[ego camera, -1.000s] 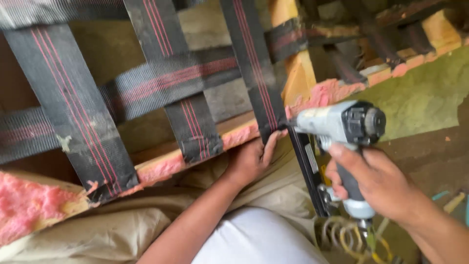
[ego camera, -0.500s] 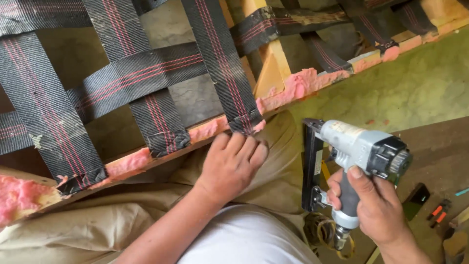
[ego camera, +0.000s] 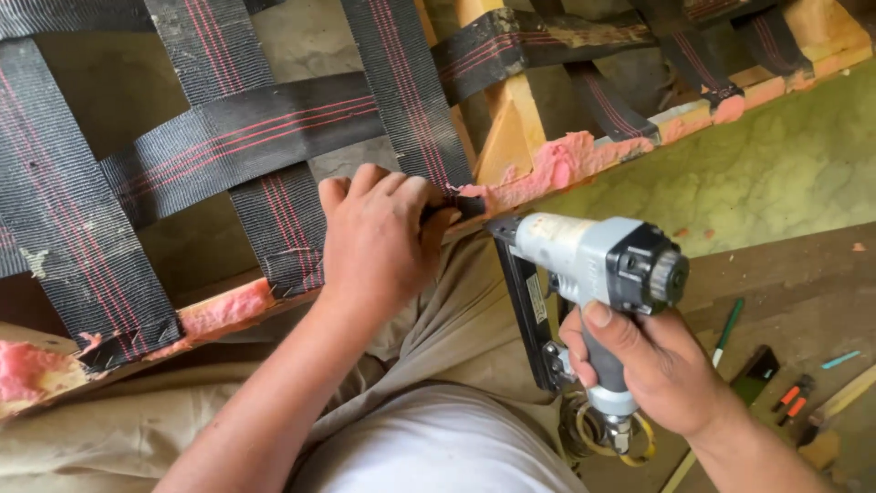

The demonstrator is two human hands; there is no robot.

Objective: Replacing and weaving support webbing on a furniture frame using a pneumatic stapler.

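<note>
Left hand (ego camera: 379,242): fingers pressed on black webbing strap (ego camera: 406,100) end at wooden frame rail (ego camera: 228,310). Right hand (ego camera: 657,365): clamped round grey pneumatic stapler (ego camera: 593,265) at 4 o'clock of left hand, nose just beside strap. Strap end hidden under fingers.

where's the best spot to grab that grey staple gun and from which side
By the dark handle below the grey body of the staple gun, coming from the rear, opposite the nose. The handle hangs straight down, slim enough to wrap; the right hand holds it just so. The black magazine runs along the front and the hose fitting sits at the bottom, so both are best avoided. The left hand presses the webbing strap.
</note>
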